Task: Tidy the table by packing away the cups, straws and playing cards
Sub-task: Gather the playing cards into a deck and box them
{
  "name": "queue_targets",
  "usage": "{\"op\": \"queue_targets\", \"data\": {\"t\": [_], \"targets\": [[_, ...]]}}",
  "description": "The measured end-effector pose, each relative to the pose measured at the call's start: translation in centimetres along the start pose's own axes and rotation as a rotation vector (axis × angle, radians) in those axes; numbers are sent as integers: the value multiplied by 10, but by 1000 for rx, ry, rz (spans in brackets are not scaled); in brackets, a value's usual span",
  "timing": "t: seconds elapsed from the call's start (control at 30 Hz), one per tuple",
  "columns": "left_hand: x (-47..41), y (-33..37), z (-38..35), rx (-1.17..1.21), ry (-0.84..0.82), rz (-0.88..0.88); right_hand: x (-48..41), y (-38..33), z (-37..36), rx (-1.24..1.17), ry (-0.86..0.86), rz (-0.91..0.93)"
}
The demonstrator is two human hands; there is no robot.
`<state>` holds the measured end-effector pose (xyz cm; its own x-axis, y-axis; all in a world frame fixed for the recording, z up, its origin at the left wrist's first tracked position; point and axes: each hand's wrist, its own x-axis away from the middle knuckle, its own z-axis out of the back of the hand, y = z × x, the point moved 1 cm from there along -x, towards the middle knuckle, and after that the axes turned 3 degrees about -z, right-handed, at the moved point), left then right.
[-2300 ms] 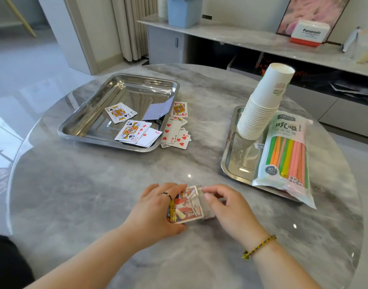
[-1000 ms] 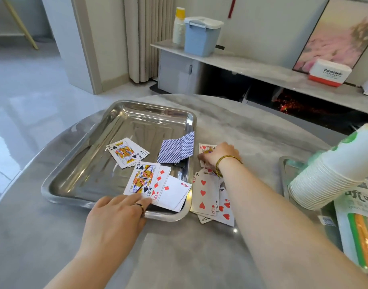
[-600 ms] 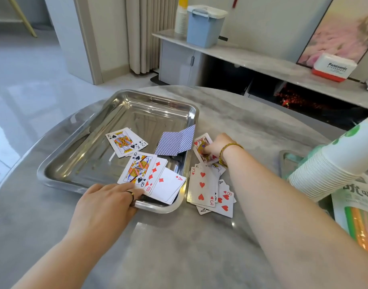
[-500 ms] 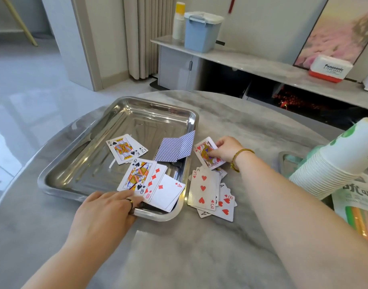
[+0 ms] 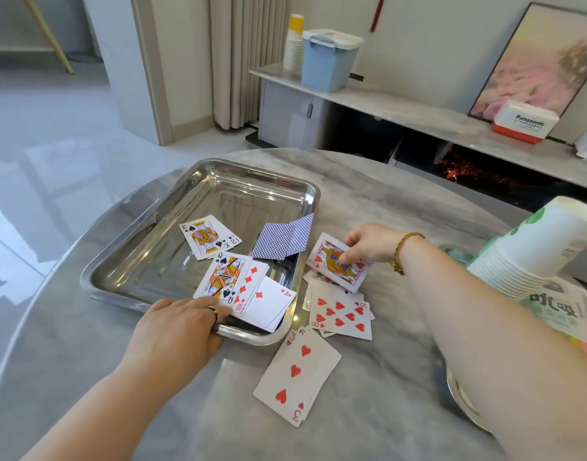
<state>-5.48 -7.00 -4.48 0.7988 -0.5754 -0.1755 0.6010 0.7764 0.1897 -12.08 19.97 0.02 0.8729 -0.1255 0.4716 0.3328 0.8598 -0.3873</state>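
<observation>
Only the head camera shows the scene. On the marble table (image 5: 86, 377) the left hand (image 5: 175, 331) rests on the near rim of a steel tray (image 5: 239, 184), fingers loosely bent over the edge, gripping nothing that I can make out, fingertips at the queen of spades (image 5: 224, 276). Inside the tray also lie a king of spades (image 5: 204, 236), blue-backed cards (image 5: 282, 239) leaning on the right wall, and an ace of diamonds (image 5: 268, 304). Just right of the tray, the right hand (image 5: 368, 242) pinches a hearts face card (image 5: 338, 262), tilted above loose cards: an eight of hearts (image 5: 340, 314) and, nearer, a three of hearts (image 5: 297, 371). Far right, a leaning stack of paper cups (image 5: 531, 254) and a straw pack (image 5: 558, 311) sit on a second tray (image 5: 461, 397), largely hidden by the right forearm.
</observation>
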Motion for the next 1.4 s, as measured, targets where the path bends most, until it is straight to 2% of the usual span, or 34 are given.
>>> {"op": "queue_targets", "data": {"t": [0.1, 0.23, 0.37, 0.47, 0.57, 0.77, 0.9, 1.1, 1.4], "targets": [[1, -4, -6, -58, -36, 14, 5, 5, -4, 114, -158, -42], [0, -4, -9, -60, -179, 118, 1, 2, -31, 460, -42, 45], [-1, 0, -5, -100, -100, 147, 0, -9, -37, 531, -58, 90], [-3, 11, 2, -73, -7, 138, 0, -18, -35, 616, -74, 13], [-5, 27, 8, 3, 30, 106, 6, -17, -37, 570, -115, -82], [7, 65, -17, 87, -237, 146, 30, 7, -57, 405, -65, -106], [17, 79, -31, 5, -205, 171, 51, 16, -76, 178, 0, -124], [21, 86, -32, 165, -318, 391, 74, 16, -89, 7, 72, -190], [29, 81, -28, 222, -390, 469, 107, 3, -97, -75, -58, -167]]}}
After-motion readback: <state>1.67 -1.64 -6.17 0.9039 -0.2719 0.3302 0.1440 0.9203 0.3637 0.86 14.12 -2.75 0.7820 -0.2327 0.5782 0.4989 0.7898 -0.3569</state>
